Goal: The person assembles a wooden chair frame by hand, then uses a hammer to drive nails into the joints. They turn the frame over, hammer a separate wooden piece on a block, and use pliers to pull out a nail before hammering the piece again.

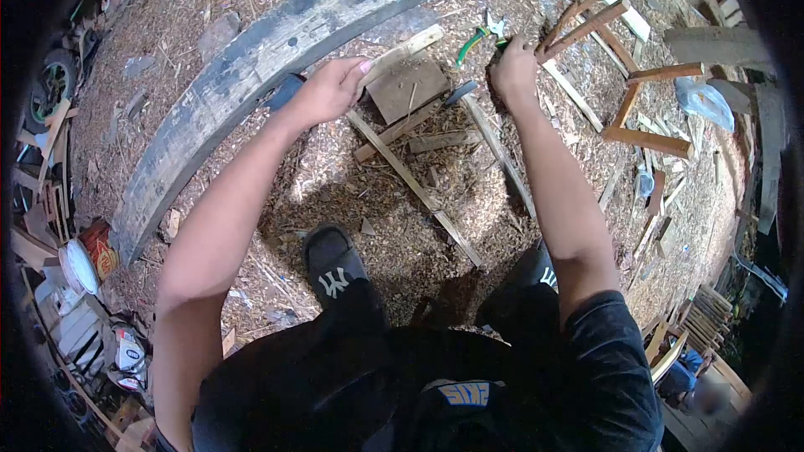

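Note:
My left hand [331, 88] reaches down and grips the near end of a pale wooden strip [409, 46], which lies on the sawdust-covered ground beside a brown square board [408, 88]. My right hand [512, 69] is closed on green-handled pliers [474, 42], whose metal head points up and away from me. A long thin slat [414, 188] lies diagonally between my hands and my feet. My feet in black slippers [332, 266] stand just below it.
A large curved weathered beam [268, 46] arcs across the ground on the left. A brown wooden frame [624, 67] lies at the right, near a plastic bag [705, 100]. Cans and scrap [84, 261] crowd the left edge, and stacked slats [703, 318] the lower right.

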Tool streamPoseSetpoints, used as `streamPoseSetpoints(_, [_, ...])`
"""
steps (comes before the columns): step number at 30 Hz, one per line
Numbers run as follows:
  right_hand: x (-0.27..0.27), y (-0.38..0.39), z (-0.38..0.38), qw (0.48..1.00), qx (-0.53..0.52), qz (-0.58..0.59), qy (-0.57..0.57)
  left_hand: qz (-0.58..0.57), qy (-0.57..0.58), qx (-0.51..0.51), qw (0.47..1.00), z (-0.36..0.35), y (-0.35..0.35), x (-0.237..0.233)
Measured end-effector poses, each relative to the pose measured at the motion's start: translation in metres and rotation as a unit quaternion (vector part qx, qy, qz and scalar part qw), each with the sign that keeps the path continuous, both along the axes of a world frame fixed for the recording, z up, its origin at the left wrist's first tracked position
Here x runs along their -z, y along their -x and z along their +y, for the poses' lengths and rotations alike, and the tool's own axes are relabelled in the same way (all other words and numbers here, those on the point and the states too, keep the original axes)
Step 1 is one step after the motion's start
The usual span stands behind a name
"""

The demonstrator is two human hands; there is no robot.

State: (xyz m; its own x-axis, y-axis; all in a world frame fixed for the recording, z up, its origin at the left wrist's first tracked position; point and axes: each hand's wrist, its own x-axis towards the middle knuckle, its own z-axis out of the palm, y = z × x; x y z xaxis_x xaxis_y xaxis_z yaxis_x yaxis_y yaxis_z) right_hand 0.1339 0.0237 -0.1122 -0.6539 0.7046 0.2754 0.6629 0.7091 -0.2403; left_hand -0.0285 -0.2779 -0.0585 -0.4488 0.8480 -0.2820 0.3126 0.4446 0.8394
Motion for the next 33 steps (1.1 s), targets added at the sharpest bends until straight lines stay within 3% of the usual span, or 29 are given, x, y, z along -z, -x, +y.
streamPoseSetpoints(2, [-0.009,0.004,0.011,0.983,0.028,-0.132,0.126,-0.003,-0.005,-0.008,1.0,-0.002,-0.003,-0.005])
streamPoseSetpoints(4, [-0.02,-0.002,0.015,0.975,0.008,-0.175,0.139,0.005,0.01,-0.002,1.0,-0.001,-0.006,-0.02])
streamPoseSetpoints(5, [-0.021,-0.006,0.016,0.981,0.033,-0.088,0.169,-0.065,0.043,-0.028,0.997,-0.003,-0.01,-0.028])
streamPoseSetpoints(6, [-0.02,-0.009,0.016,0.978,0.057,-0.001,0.199,-0.064,0.042,-0.031,0.997,-0.004,-0.01,-0.029])
streamPoseSetpoints(7, [-0.052,-0.016,-0.007,0.937,0.039,0.1,0.333,-0.072,0.044,-0.029,0.996,-0.005,-0.009,-0.029])
streamPoseSetpoints(8, [-0.055,-0.024,-0.008,0.937,0.037,0.1,0.334,-0.08,0.047,-0.026,0.995,-0.006,-0.009,-0.03])
streamPoseSetpoints(10, [-0.049,-0.042,-0.001,0.764,0.025,0.176,0.621,-0.085,0.051,-0.035,0.994,-0.009,-0.011,-0.037])
streamPoseSetpoints(11, [-0.042,-0.049,-0.004,0.764,0.024,0.176,0.621,-0.092,0.055,-0.041,0.993,-0.01,-0.012,-0.04])
streamPoseSetpoints(12, [-0.033,-0.055,-0.007,0.571,-0.101,0.268,0.769,-0.091,0.054,-0.042,0.994,-0.011,-0.012,-0.04])
streamPoseSetpoints(13, [-0.039,-0.056,-0.018,0.329,-0.219,0.337,0.855,-0.101,0.051,-0.039,0.993,-0.013,-0.011,-0.04])
streamPoseSetpoints(14, [-0.046,-0.06,-0.031,0.327,-0.22,0.336,0.855,-0.11,0.049,-0.035,0.992,-0.015,-0.01,-0.04])
streamPoseSetpoints(16, [-0.1,-0.054,-0.082,0.517,-0.074,0.323,0.789,-0.108,0.035,-0.026,0.993,-0.019,-0.01,-0.041])
streamPoseSetpoints(17, [-0.083,-0.058,-0.076,0.497,-0.12,0.283,0.811,-0.106,0.02,-0.015,0.994,-0.019,-0.011,-0.042])
streamPoseSetpoints(20, [-0.071,-0.066,-0.081,0.519,-0.143,0.228,0.811,-0.09,0.003,0.003,0.996,-0.019,-0.014,-0.042])
streamPoseSetpoints(26, [-0.089,-0.058,-0.101,0.483,-0.205,0.216,0.823,-0.062,-0.015,0.009,0.998,-0.021,-0.02,-0.052])
streamPoseSetpoints(28, [-0.089,-0.06,-0.104,0.493,-0.19,0.211,0.823,-0.076,0.0,0.011,0.997,-0.021,-0.02,-0.055])
streamPoseSetpoints(31, [-0.09,-0.061,-0.104,0.464,-0.19,0.217,0.838,-0.074,0.008,0.011,0.997,-0.019,-0.024,-0.059])
streamPoseSetpoints(33, [-0.092,-0.058,-0.104,0.473,-0.197,0.275,0.813,-0.057,0.004,0.008,0.998,-0.019,-0.026,-0.063])
